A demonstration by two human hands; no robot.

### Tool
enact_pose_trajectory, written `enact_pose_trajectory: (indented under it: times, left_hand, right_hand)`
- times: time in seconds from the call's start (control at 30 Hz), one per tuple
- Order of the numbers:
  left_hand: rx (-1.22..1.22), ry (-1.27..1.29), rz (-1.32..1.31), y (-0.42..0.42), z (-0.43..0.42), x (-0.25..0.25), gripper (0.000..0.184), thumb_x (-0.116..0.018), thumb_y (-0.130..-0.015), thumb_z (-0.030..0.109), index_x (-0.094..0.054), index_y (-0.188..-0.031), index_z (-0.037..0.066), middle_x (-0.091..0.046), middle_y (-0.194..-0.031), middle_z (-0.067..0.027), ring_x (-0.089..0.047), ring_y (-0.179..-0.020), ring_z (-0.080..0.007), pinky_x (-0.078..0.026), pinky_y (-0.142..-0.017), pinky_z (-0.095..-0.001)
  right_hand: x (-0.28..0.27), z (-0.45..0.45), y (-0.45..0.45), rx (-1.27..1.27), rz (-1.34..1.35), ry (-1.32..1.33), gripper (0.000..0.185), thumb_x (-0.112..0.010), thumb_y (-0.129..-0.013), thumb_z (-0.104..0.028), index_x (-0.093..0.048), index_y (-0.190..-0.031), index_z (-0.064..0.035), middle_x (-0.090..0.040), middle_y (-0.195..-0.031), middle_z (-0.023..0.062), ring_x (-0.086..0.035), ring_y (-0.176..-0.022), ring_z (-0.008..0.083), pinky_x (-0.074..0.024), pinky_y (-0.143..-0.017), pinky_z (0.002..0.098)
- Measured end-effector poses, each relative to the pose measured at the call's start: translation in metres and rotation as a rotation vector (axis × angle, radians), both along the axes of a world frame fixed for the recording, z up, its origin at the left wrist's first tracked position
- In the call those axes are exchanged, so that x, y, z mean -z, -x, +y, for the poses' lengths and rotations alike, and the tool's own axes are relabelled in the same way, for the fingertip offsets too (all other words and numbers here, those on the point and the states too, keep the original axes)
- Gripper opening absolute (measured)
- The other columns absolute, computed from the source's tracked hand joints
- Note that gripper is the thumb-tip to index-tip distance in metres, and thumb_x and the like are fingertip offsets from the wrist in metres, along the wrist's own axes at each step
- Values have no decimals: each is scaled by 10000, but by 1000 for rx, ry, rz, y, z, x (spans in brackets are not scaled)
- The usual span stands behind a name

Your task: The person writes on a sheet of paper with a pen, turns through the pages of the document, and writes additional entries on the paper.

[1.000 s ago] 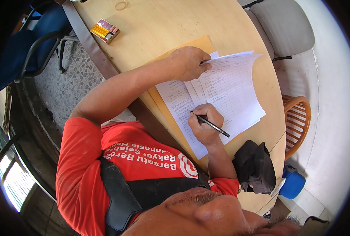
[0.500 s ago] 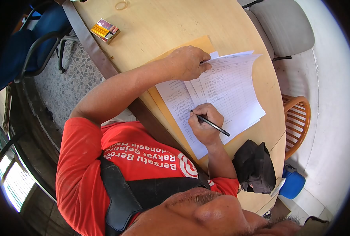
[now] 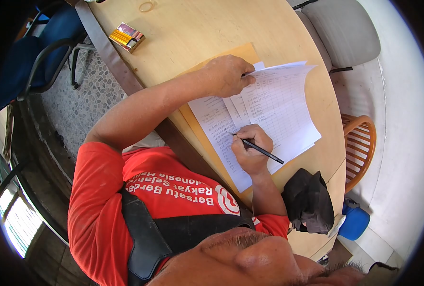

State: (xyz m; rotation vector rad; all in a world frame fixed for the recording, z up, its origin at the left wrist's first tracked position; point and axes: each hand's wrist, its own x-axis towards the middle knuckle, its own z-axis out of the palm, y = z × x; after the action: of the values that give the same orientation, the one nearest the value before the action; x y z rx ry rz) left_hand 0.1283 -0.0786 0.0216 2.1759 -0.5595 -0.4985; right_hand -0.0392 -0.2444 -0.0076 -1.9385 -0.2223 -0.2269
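Printed sheets with table grids and rows of handwriting (image 3: 288,114) lie on a tan folder or envelope (image 3: 191,117) on the table. My left hand (image 3: 228,76) reaches across and pinches the upper sheets near their top left edge, lifting them so they curl. Beneath them, the left part of a lower handwritten sheet (image 3: 209,112) shows. A black pen (image 3: 268,153) is gripped in my right hand (image 3: 252,145), which rests on the papers. The pen's tip points left, at the handwritten column; whether it touches the paper is hard to tell.
A small box with a yellow lighter-like item (image 3: 122,38) and a rubber band (image 3: 146,6) lie farther up the wooden table (image 3: 197,28). Black cloth or a bag (image 3: 310,200) sits right of my right forearm. Chairs stand around: grey (image 3: 348,33), wooden (image 3: 360,148), blue (image 3: 26,62).
My right hand and the pen have shifted slightly to the right over the sheet. My left hand keeps its pinch on the papers, almost still.
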Motion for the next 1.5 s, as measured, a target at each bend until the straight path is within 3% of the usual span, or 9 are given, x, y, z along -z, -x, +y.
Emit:
enact_pose_trajectory:
  times: [0.33,0.4,0.63,0.9,1.5]
  left_hand:
    - [-6,13,0,0,0,5,296,-627,-1012,264,-752,-1201,72,-754,-920,-181,-717,-806,-303,-556,-795,-418]
    - [-10,9,-9,0,-1,6,295,-626,-1014,264,-752,-1201,74,-753,-914,-181,-718,-798,-304,-557,-790,-419]
    - [-2,4,-8,0,0,3,295,-623,-1017,261,-751,-1204,73,-753,-909,-181,-718,-787,-306,-557,-785,-422]
    - [7,-2,-29,0,1,2,299,-627,-1011,268,-750,-1201,72,-751,-942,-193,-717,-849,-334,-553,-808,-431]
    - [3,-9,-23,-1,0,8,312,-617,-1021,279,-743,-1227,81,-756,-983,-187,-716,-887,-333,-553,-837,-426]
  right_hand:
    - [1,-2,2,-36,29,86,152,-721,-780,76,-612,-862,7,-691,-828,138,-667,-687,150,-536,-619,270]
    - [2,0,1,-8,32,88,152,-743,-753,33,-623,-840,0,-699,-797,139,-689,-671,197,-547,-616,298]
    - [1,0,1,-13,26,104,153,-748,-745,35,-624,-828,-1,-700,-797,141,-692,-673,203,-552,-617,304]
    - [0,-2,4,3,71,4,151,-745,-750,48,-625,-828,-1,-698,-797,126,-673,-655,166,-535,-591,281]
    - [1,-6,7,-16,-33,79,165,-736,-783,50,-600,-861,0,-687,-801,130,-660,-650,152,-527,-583,269]
